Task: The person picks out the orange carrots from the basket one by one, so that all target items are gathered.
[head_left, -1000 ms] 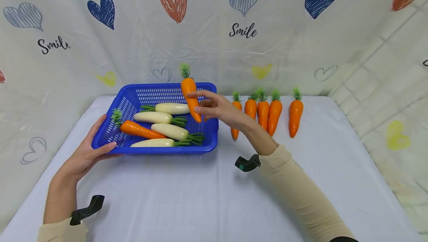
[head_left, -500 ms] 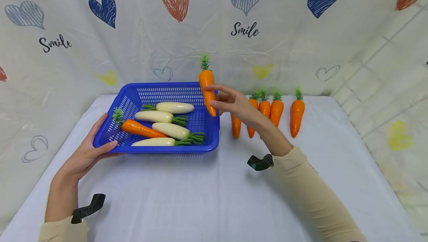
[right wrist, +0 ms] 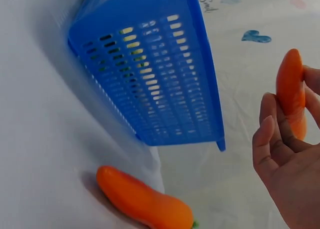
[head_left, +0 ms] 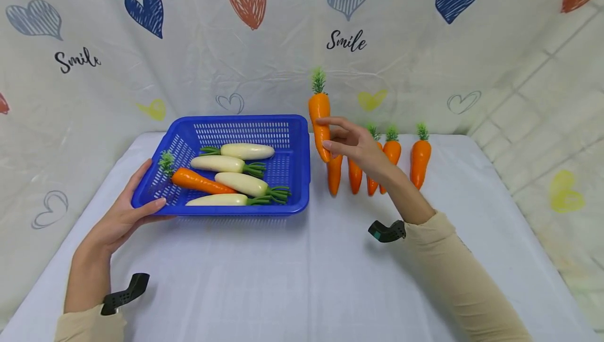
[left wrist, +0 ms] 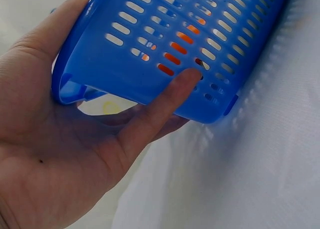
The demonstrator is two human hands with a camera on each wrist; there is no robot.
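My left hand (head_left: 120, 216) grips the front left corner of a blue plastic basket (head_left: 236, 211), which the left wrist view shows tilted close to the table. Inside lie several white radishes (head_left: 245, 151) with green stems and one orange carrot (head_left: 200, 182). To the right of the basket, my right hand (head_left: 356, 145) pinches another carrot (head_left: 319, 114) between thumb and fingers, green top up and tip down. In the right wrist view this held carrot (right wrist: 290, 84) is up in the air, beside the basket wall (right wrist: 150, 79).
Several more carrots stand in a row on the white cloth, among them one below my right hand (head_left: 334, 179) and one at the far right (head_left: 420, 163). Behind the table (head_left: 292, 279) hangs a pale curtain (head_left: 292, 64) printed with hearts.
My right hand has carried its carrot rightward, from over the basket's right part to outside its right rim above the row. The left hand and basket have stayed nearly still.
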